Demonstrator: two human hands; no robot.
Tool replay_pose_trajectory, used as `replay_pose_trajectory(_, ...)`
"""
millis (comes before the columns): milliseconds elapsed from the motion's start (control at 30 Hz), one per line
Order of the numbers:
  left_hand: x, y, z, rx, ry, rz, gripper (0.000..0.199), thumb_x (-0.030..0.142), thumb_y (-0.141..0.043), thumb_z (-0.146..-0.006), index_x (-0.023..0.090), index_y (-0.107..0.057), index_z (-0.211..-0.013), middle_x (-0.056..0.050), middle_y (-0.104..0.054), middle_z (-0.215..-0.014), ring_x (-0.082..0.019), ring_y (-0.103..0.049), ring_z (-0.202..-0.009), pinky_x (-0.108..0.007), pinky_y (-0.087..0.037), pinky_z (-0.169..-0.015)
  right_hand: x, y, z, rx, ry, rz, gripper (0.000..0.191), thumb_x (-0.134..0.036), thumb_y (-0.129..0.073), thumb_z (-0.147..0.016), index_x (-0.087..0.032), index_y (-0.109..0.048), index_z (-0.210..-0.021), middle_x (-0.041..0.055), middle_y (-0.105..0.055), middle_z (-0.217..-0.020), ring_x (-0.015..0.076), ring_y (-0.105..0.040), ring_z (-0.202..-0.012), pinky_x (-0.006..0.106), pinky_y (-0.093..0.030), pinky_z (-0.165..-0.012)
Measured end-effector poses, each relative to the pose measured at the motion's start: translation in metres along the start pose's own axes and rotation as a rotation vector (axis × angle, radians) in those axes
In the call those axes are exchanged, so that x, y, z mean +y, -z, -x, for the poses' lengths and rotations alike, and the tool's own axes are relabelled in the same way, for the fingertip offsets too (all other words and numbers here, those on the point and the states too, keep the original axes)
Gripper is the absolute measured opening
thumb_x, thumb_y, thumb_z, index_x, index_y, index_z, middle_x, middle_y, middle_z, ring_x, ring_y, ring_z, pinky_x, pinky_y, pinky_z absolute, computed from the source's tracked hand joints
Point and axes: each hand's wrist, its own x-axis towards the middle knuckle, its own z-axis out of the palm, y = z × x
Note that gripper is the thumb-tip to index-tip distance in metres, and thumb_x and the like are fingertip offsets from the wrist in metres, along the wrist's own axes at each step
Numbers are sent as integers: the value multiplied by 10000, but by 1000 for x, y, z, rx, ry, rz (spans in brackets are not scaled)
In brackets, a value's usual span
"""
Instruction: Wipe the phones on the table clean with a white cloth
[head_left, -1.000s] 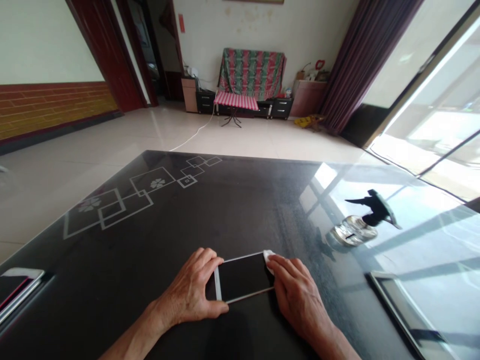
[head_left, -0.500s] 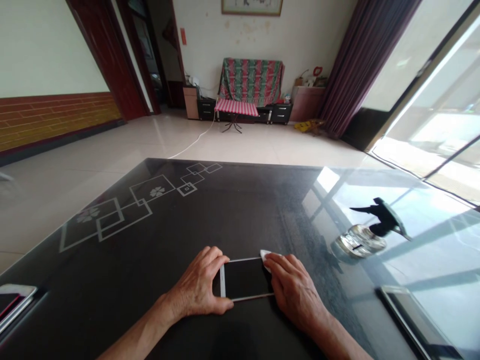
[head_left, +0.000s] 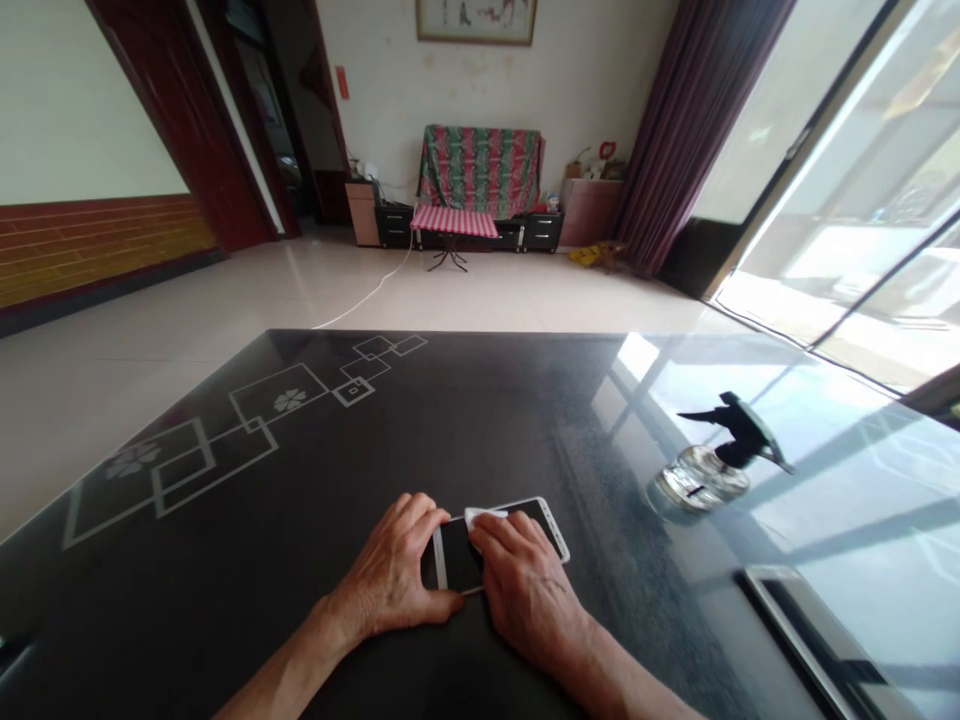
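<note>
I am finding no text that I can read: the framed picture is showing marks too small to make out, and the red slip is showing nothing legible to me.

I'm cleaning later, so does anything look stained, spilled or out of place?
Brownish blotches mark the pale wall below the framed picture, odd against paler paint around them. A cloudy streak also dulls the black table between the phone and spray bottle; residue or reflection, I can't tell.
</note>
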Motion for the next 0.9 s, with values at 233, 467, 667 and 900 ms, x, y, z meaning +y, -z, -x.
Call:
replay_pose_trajectory(233,-1,2,1,-15,1,-10,521,249,-715,-533,183,-549,-1022,-46,-521,-960,-241,-492,-892,-391,-449,-814,30,11,5,56,-18,45,322,-57,-452,-821,-183,-629,-1059,78,-643,-1095,203,-541,-920,364,-456,-864)
replay_pose_trajectory(467,2,2,3,-14,14,-5,526,269,-726,-532,182,-546,-1019,-53,-522,-969,-245,-496,-897,-400,-449,-831,64,29,31,163,-128,87,293,-105,-427,-870,-196,-638,-1052,81,-653,-1108,197,-597,-933,352,-500,-853)
replay_pose_trajectory(667,-3,4,-2,-28,32,-15,528,276,-716,-549,177,-547,-1040,-60,-523,-997,-251,-502,-922,-405,-450,-856,86,43,23,234,-182,5,227,-191,-432,-912,-208,-647,-985,70,-666,-1017,183,-644,-889,305,-519,-799)
replay_pose_trajectory(900,-12,7,-1,-18,44,-33,528,249,-682,-565,199,-524,-1067,-59,-526,-1020,-260,-511,-943,-410,-453,-866,79,36,3,55,-125,-45,266,-197,-454,-897,-208,-614,-1109,65,-643,-941,165,-628,-809,280,-524,-740)
